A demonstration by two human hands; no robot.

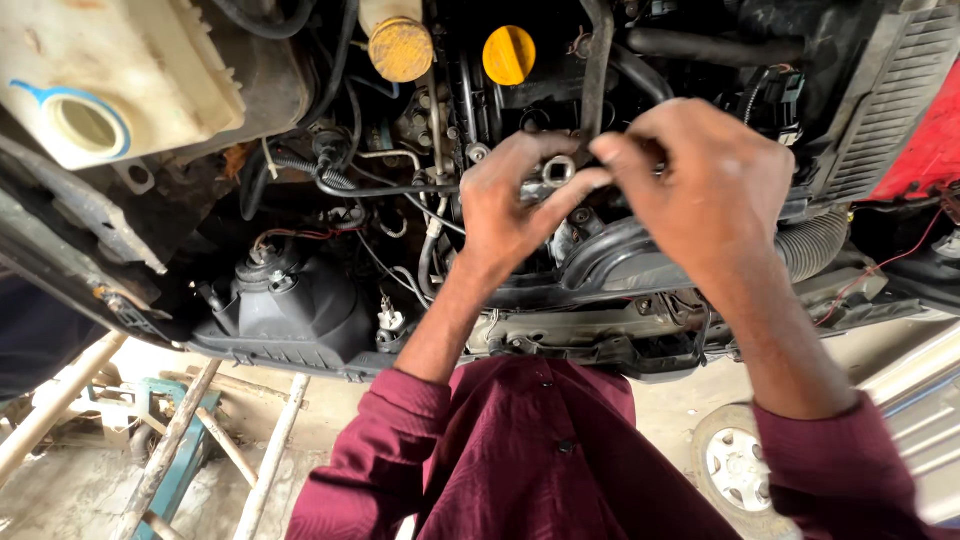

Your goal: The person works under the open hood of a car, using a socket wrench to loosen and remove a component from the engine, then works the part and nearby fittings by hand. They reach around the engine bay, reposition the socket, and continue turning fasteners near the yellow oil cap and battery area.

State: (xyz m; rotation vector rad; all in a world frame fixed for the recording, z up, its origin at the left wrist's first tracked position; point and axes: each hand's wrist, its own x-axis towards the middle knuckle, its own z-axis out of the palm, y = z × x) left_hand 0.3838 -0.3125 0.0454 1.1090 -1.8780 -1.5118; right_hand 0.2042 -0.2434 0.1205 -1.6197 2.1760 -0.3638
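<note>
A: Maroon shirt, nearest. Socket?
B: Metal, square opening facing camera, below yellow cap. Left hand fingers pinch it; right hand fingertips press its right edge.
A: Nearer hand?
B: Left.

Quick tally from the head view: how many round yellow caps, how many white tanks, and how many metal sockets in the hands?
Yellow caps: 2, a dull one and a bright one
White tanks: 1
Metal sockets: 1, pinched between left hand and right hand
Total: 4
</note>
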